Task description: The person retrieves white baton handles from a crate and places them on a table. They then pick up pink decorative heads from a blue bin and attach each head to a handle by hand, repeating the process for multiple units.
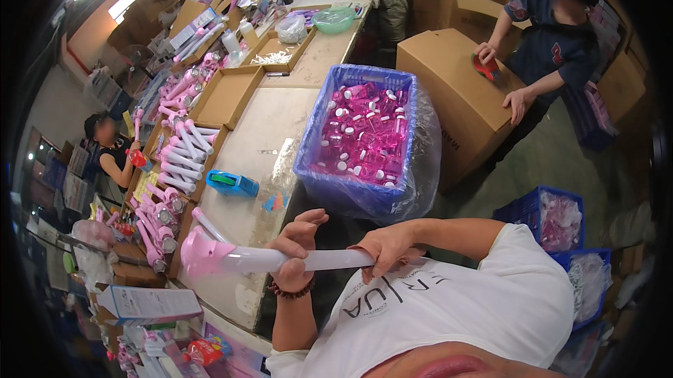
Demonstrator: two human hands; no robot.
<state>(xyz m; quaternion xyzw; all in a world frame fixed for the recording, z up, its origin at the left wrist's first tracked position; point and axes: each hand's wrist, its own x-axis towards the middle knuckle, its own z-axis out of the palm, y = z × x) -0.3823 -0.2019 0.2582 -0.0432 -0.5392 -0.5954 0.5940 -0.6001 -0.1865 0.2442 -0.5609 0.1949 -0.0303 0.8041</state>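
Across my front lies a toy wand [256, 259] with a long white tube and a wide pink head, the head pointing left over the table edge. My left hand [296, 245], with a dark beaded bracelet at the wrist, is wrapped round the middle of the tube. Around the tube's right end, close to my shirt, my right hand [389, 246] is closed. A second thin white tube [210, 225] shows just behind the pink head; I cannot tell whether it is joined to it. Beyond my hands stands a blue crate [308, 143] of pink bottles with white caps.
A long worktable [280, 115] carries a blue tape dispenser [232, 183], cardboard trays [217, 102] and several pink-and-white wands [184, 154]. At right a co-worker [554, 42] leans over a large carton [449, 77] with a red tool. Blue crates [522, 213] stand on the floor.
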